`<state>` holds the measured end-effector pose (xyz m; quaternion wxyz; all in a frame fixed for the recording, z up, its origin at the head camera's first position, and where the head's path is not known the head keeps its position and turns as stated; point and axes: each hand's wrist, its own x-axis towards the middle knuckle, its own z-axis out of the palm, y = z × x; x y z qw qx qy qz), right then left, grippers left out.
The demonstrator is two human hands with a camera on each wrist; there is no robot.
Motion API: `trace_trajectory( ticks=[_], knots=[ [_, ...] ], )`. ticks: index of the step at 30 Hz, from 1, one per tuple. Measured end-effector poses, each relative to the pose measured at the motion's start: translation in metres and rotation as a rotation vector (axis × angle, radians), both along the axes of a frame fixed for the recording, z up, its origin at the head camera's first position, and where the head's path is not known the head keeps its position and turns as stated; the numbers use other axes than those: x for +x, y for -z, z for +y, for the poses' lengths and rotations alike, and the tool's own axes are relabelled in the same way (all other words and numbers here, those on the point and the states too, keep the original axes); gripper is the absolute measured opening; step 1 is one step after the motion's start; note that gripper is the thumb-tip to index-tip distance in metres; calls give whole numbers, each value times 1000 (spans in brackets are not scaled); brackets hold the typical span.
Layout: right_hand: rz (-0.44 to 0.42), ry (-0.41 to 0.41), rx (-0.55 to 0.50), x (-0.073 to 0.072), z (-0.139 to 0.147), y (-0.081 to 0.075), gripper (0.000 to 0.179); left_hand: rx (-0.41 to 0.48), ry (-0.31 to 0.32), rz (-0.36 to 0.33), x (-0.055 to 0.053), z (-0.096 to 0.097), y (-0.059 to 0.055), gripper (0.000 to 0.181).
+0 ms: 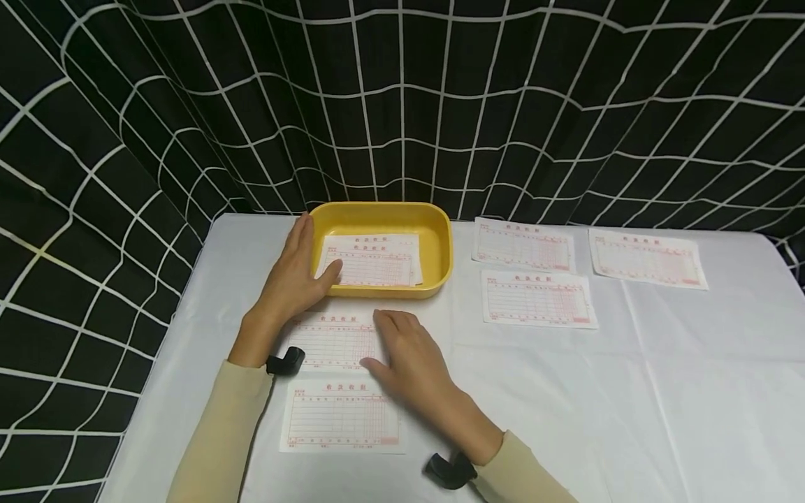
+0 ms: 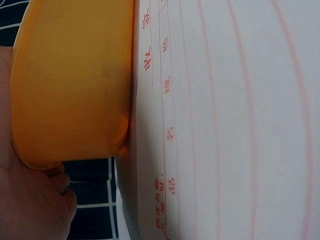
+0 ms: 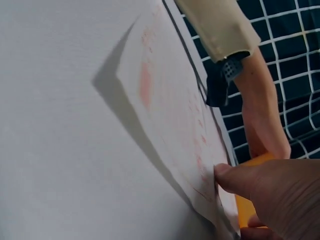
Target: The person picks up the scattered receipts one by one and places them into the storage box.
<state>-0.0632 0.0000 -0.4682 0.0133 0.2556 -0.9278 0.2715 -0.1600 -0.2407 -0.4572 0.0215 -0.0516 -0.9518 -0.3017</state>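
Observation:
My left hand (image 1: 286, 276) holds the left end of a yellow tray (image 1: 444, 248), its fingers along the outer side and its thumb over the near rim. Inside the tray lie overlapping receipt slips (image 1: 374, 265) printed in red. My right hand (image 1: 415, 363) is over the right end of another receipt slip (image 1: 330, 342) just in front of the tray, hiding that end. Its thumb and index finger are spread apart. In the right wrist view, the thumb (image 3: 240, 177) overlaps a slip's edge, and a slip corner (image 3: 125, 75) stands slightly raised above its shadow.
One more slip (image 1: 339, 419) lies nearest the person, below the right hand's slip. To the tray's right are three slips, one at the back (image 1: 523, 244), one in front of it (image 1: 537, 300) and one farther right (image 1: 648, 258). A black net-patterned curtain (image 1: 402, 105) borders the white table (image 1: 629, 405).

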Motion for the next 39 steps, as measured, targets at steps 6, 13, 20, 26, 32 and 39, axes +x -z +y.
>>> trace_trajectory(
  ticks=[6,13,20,26,32,39],
  knots=[
    [15,-15,-15,2,-2,1,71,-3,-8,4,4,-4,-1,98],
    [-44,-4,-75,0,-5,-1,67,9,-7,27,3,-6,-3,97],
    [-88,52,-127,-1,-7,-1,59,15,-5,20,2,-4,-1,98],
    [-98,85,-187,-1,-3,2,36,9,-2,15,2,-1,-1,99],
    [-141,81,-273,-6,4,3,23,12,4,16,2,2,-2,98],
    [-261,98,-395,-14,14,0,16,12,5,13,3,2,-2,99]
  ],
)
